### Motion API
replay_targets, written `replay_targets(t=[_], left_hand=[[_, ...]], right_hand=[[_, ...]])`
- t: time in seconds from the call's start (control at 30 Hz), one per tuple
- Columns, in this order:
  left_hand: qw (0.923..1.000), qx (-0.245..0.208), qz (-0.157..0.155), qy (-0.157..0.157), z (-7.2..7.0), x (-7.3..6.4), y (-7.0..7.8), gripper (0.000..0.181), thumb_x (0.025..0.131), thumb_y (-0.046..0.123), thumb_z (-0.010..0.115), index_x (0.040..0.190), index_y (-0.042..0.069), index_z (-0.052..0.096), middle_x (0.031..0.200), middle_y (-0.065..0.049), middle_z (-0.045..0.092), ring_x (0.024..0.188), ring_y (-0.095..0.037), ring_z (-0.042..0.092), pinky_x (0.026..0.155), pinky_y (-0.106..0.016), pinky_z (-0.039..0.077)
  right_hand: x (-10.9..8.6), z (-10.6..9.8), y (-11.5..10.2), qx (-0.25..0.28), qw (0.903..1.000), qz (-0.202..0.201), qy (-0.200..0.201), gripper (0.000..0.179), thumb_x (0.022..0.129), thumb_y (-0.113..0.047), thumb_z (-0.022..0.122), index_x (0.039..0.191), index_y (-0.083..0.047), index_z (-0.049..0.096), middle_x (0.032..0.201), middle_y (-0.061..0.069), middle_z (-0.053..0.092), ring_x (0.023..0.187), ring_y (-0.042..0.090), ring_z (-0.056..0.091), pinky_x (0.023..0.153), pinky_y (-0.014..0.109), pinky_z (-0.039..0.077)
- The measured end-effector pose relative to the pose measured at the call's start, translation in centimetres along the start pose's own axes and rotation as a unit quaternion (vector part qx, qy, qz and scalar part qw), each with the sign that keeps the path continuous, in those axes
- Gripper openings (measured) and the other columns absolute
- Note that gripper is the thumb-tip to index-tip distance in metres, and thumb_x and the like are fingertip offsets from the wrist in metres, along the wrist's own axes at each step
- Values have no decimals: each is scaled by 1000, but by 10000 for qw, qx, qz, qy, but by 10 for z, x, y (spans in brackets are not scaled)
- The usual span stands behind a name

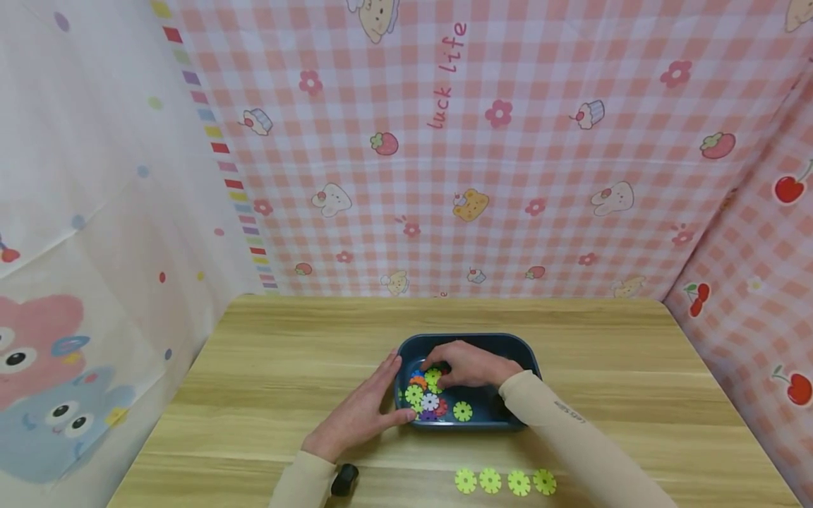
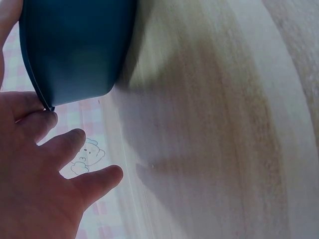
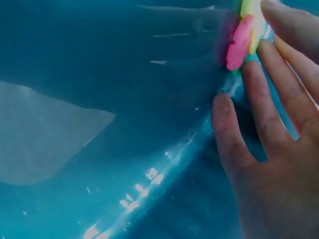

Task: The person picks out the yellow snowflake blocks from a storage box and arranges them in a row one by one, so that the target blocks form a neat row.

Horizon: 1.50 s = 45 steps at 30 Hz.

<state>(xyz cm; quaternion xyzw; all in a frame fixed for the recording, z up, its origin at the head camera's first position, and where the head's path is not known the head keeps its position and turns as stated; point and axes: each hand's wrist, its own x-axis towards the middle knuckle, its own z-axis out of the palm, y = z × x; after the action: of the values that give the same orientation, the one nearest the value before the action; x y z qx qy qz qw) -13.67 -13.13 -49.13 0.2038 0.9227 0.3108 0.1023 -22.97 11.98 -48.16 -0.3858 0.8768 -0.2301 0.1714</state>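
While left hand [image 1: 360, 422] touches bin [image 1: 492, 408], right [image 1: 468, 363] touches discs [image 1: 430, 402].

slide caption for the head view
Right hand in a tub of colorful discs, left hand touching it, four discs lined up outside.

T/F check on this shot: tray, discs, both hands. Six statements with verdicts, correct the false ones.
1. The right hand reaches into the tray. True.
2. The tray is bright red. False: it is dark blue.
3. A white disc lies in the tray among discs of other colours. True.
4. The left hand is well away from the tray. False: the left hand touches the tray's left end.
5. Four yellow-green discs lie in a row on the table. True.
6. That row is on the far side of the tray. False: it is on the near side, toward the person.
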Motion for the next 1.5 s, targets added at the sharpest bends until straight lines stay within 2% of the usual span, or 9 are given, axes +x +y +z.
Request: replay_targets(t=[0.43,0.73,1.07,1.3,1.5], left_hand=[[10000,39,-59,-30,0,0,0,97,96,57,67,167,14,16,174,-5,8,157,-30,20,124,-53,27],[10000,-34,-70,-37,0,0,1,97,97,56,67,168,15,15,174,-5,8,157,-32,20,124,-54,27],[9999,-64,-113,-1,1,1,1,97,96,57,67,168,17,15,174,-4,9,156,-32,21,124,-55,27],[9999,-18,-142,-8,2,2,1,98,96,58,67,168,18,15,174,-4,9,157,-32,20,124,-55,27],[10000,-9,-75,21,2,2,1,97,96,57,68,167,14,17,174,-7,10,156,-33,20,124,-56,27]], right_hand=[[0,5,2,-108,9996,-259,89,31,93,-8,78,123,-11,75,122,-2,68,110,13,62,103,38,54],[-10,-15,-6,-18,9996,-205,178,31,96,-12,75,127,-11,74,125,-4,66,117,13,61,105,39,53],[-34,-38,-18,-167,9978,-414,497,32,98,-11,72,130,-10,72,130,2,66,122,22,61,105,46,53],[-55,-47,-21,-182,9959,-401,792,33,99,-23,73,131,-14,72,128,-1,66,116,20,62,100,44,56],[-73,-50,-25,-147,9930,-499,1057,32,99,-28,74,128,-16,73,124,-4,65,110,16,61,97,43,56]])
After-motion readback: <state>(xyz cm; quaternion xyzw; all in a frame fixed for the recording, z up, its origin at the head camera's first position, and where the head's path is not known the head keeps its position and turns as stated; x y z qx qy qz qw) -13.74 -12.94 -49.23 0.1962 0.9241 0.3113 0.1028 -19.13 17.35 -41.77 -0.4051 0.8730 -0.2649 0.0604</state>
